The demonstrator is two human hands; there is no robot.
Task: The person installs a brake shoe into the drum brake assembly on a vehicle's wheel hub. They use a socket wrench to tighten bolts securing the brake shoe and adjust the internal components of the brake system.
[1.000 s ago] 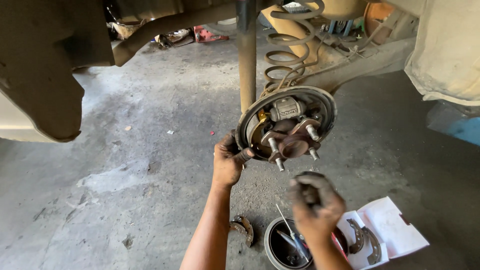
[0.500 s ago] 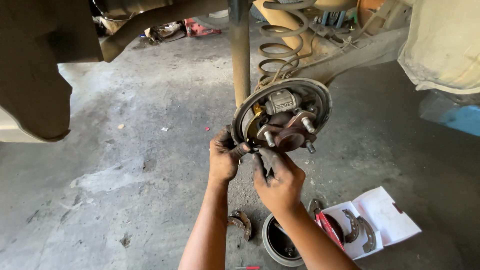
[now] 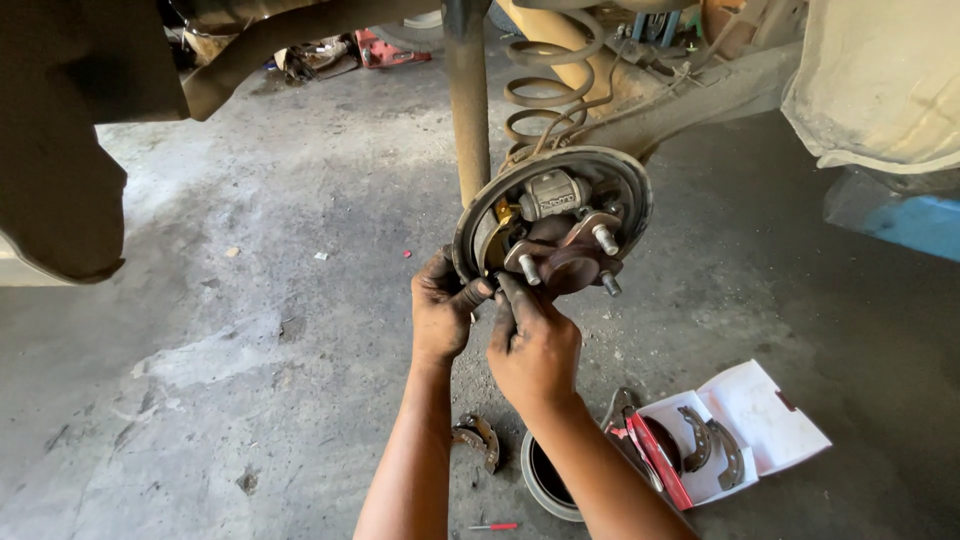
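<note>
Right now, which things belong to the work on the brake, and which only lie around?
In the work:
- left hand on the backing plate rim
- right hand below the hub
- wheel cylinder

Lying about:
- open box with brake shoes
- old shoe
- round tin
- red screwdriver

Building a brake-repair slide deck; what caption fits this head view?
Two greasy hands, left hand and right hand, work at the lower edge of a bare drum-brake backing plate.
</note>
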